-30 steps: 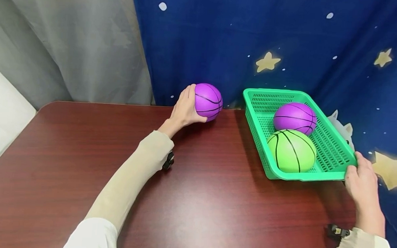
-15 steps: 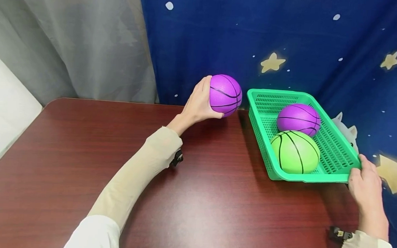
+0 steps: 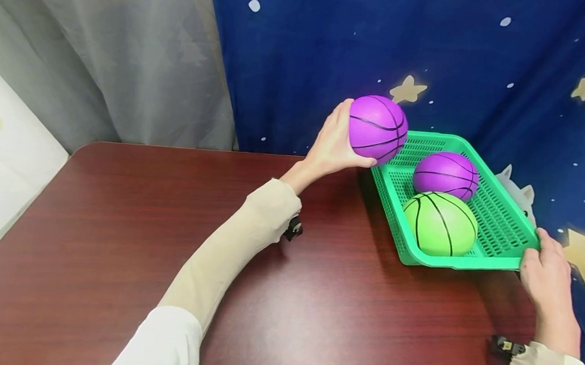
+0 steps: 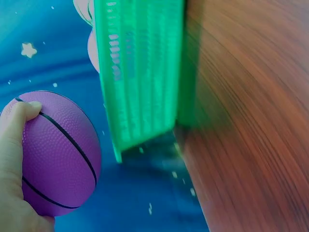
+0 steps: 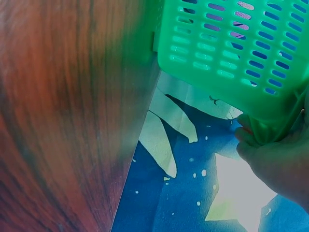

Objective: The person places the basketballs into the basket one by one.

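My left hand (image 3: 334,142) grips a purple toy basketball (image 3: 377,129) from its left side, holding it in the air at the far left corner of a green plastic basket (image 3: 391,219). In the left wrist view the thumb lies over the held purple ball (image 4: 63,150), apart from the basket's side wall (image 4: 145,72). Inside the basket sit a second purple ball (image 3: 446,175) and a light green ball (image 3: 440,224), both marked with black lines. My right hand (image 3: 548,270) pinches the basket's near right corner; its fingers curl round the rim in the right wrist view.
The dark red-brown table (image 3: 173,226) carries the basket at its right side. Behind stand a grey curtain (image 3: 155,62) and a blue curtain (image 3: 318,53) with stars and a printed animal. A white surface (image 3: 9,154) lies at the far left.
My left hand has lifted the purple ball off the back of the table and carried it right, to the basket's far left corner. The right hand keeps its hold on the basket.
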Demonstrator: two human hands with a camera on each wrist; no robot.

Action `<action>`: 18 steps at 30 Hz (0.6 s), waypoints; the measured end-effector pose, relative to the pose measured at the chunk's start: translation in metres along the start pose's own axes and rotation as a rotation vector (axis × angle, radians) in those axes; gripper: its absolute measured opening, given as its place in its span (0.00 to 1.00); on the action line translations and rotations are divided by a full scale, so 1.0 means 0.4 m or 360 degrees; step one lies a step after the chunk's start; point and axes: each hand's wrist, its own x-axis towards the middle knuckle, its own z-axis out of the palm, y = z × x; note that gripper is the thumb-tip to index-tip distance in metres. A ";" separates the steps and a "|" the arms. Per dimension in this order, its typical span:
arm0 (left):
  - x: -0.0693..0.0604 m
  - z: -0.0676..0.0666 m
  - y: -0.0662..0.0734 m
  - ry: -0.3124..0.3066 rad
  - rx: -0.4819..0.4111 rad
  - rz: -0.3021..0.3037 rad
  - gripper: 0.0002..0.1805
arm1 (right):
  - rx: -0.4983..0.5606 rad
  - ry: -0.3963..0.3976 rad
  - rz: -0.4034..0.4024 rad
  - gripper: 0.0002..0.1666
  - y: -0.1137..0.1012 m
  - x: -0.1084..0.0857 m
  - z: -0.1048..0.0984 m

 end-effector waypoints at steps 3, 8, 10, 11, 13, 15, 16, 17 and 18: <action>0.016 0.026 0.030 -0.0044 -0.0079 -0.0047 0.67 | 0.0021 -0.0013 -0.0010 0.34 0.003 0.001 -0.002; 0.039 0.081 0.075 -0.0094 -0.0204 -0.0113 0.65 | -0.0014 -0.0006 0.0043 0.34 0.006 -0.003 -0.005; 0.047 0.109 0.099 -0.0128 -0.0237 -0.0154 0.65 | -0.0048 0.0011 0.0081 0.34 0.012 -0.010 -0.012; 0.050 0.124 0.112 -0.0148 -0.0251 -0.0177 0.66 | -0.0063 0.0021 0.0102 0.34 0.016 -0.014 -0.016; 0.055 0.154 0.139 -0.0192 -0.0233 -0.0224 0.69 | -0.0081 0.0040 0.0136 0.34 0.025 -0.023 -0.025; 0.059 0.182 0.162 -0.0226 -0.0186 -0.0269 0.71 | -0.0084 0.0054 0.0152 0.34 0.034 -0.030 -0.031; 0.060 0.194 0.172 -0.0238 -0.0164 -0.0280 0.71 | -0.0087 0.0057 0.0155 0.34 0.038 -0.032 -0.033; 0.062 0.205 0.181 -0.0242 -0.0137 -0.0274 0.71 | -0.0087 0.0060 0.0155 0.34 0.041 -0.034 -0.035; 0.063 0.215 0.189 -0.0249 -0.0107 -0.0260 0.71 | -0.0094 0.0061 0.0158 0.34 0.045 -0.037 -0.037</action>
